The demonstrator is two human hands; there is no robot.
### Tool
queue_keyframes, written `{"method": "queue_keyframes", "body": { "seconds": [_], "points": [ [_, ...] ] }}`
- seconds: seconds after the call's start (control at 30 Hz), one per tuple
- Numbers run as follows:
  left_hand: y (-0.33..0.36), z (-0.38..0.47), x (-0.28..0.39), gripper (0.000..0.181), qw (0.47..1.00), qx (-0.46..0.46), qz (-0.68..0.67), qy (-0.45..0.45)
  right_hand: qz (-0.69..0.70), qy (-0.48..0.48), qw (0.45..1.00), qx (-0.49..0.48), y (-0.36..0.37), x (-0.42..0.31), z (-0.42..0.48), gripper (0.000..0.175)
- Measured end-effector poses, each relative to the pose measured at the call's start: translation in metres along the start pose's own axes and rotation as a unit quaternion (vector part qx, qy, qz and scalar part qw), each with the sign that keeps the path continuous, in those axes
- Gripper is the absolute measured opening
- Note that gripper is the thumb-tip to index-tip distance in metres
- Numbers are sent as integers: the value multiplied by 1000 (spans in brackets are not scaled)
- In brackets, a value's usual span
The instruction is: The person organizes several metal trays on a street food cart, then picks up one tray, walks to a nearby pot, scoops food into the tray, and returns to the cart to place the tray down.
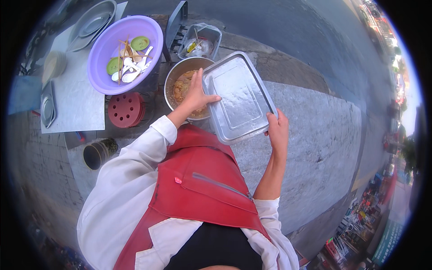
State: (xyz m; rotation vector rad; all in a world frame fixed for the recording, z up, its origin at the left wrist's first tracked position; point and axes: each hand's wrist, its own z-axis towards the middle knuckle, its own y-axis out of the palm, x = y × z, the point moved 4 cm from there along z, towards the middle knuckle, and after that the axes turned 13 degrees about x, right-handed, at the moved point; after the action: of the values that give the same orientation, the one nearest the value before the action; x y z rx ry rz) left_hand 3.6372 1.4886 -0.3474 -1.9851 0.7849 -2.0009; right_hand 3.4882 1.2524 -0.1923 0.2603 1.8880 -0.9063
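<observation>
Both my hands are on a rectangular stainless steel tray [238, 98], tilted beside and partly over a round metal pot [169, 72]. My left hand [199, 94] is at its left edge, thumb on the metal and fingers spread along the rim. The tray's lower right corner is gripped by my right hand [278, 126]. Inside the pot lie brownish food scraps [182, 84] in liquid. A purple plastic basin [101, 64], left of the pot, holds green dishes [139, 43], white spoons [131, 77] and wooden chopsticks [119, 67].
Red plastic stools [125, 110] are stacked under the basin. A dark cylindrical bin [96, 155] stands at lower left. A lined plastic tub [216, 44] with litter is behind the pot. Metal trays [91, 25] and stacked bowls [54, 64] rest on a pale table [81, 108].
</observation>
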Motion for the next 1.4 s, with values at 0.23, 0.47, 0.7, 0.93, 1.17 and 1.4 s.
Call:
{"method": "queue_keyframes", "body": {
  "seconds": [0.23, 0.47, 0.7, 0.93, 1.17, 1.4],
  "points": [
    [-18, 28, -50, 68, 993, 18, -54, -104, -36, -6, 999, -14, -4, -10, -11, 23],
    [-32, 33, -30, 26, 996, 13, 66, 62, -39, 3, 999, -19, 0, -7, -11, 25],
    [-33, 30, -70, 27, 995, 88, 17, -50, -39, -5, 999, -14, 5, -4, -11, 24],
    [-10, -8, -115, 50, 952, 44, -210, -219, 7, 21, 1000, -10, 3, 2, -14, 23],
    [-17, -41, -45, 36, 865, -117, -371, -318, -18, 13, 1000, -10, 3, 3, -12, 25],
    [-7, -8, -95, 21, 870, -16, -314, -379, -33, 6, 999, -27, 2, 4, -13, 25]
  ]
}}
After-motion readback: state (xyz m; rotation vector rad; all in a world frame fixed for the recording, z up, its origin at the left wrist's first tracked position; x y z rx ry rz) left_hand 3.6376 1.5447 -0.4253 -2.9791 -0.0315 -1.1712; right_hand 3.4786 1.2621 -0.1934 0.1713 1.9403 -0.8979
